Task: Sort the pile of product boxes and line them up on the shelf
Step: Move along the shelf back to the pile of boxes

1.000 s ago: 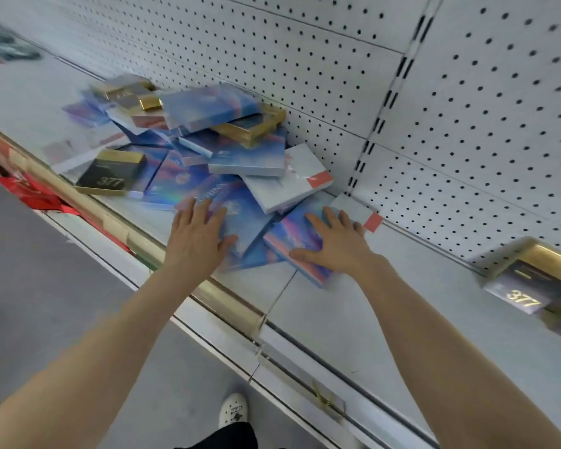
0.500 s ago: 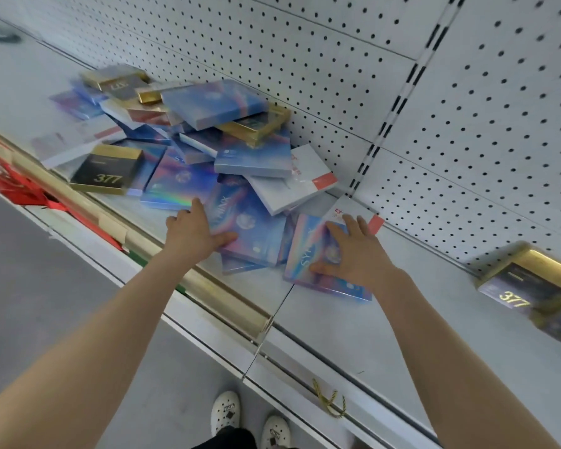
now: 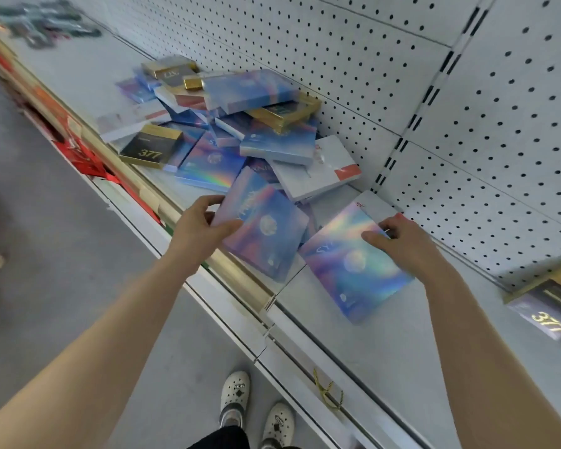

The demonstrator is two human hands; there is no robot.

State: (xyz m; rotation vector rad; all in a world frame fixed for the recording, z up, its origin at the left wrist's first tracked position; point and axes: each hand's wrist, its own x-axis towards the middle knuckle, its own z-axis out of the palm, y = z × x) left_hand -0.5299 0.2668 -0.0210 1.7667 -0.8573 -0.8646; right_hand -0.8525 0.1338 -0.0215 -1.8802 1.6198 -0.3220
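A heap of flat product boxes (image 3: 266,131) lies on the white shelf (image 3: 402,335): blue iridescent ones, black-and-gold "377" ones (image 3: 149,147) and white ones with a red corner (image 3: 318,170). My left hand (image 3: 198,228) grips the left edge of a blue iridescent box (image 3: 266,231), thumb on top. My right hand (image 3: 399,238) pinches the far corner of a second blue iridescent box (image 3: 353,264), which lies apart from the heap on the shelf to the right.
A black-and-gold "377" box (image 3: 548,306) stands at the right edge of the shelf. A gold rail (image 3: 240,273) runs along the shelf front. White pegboard (image 3: 467,124) backs the shelf. My feet in white shoes (image 3: 256,403) stand on the grey floor below.
Both hands went from pressing flat on the boxes to gripping their edges. The right box slid right, away from the heap; the left box tilted up slightly.
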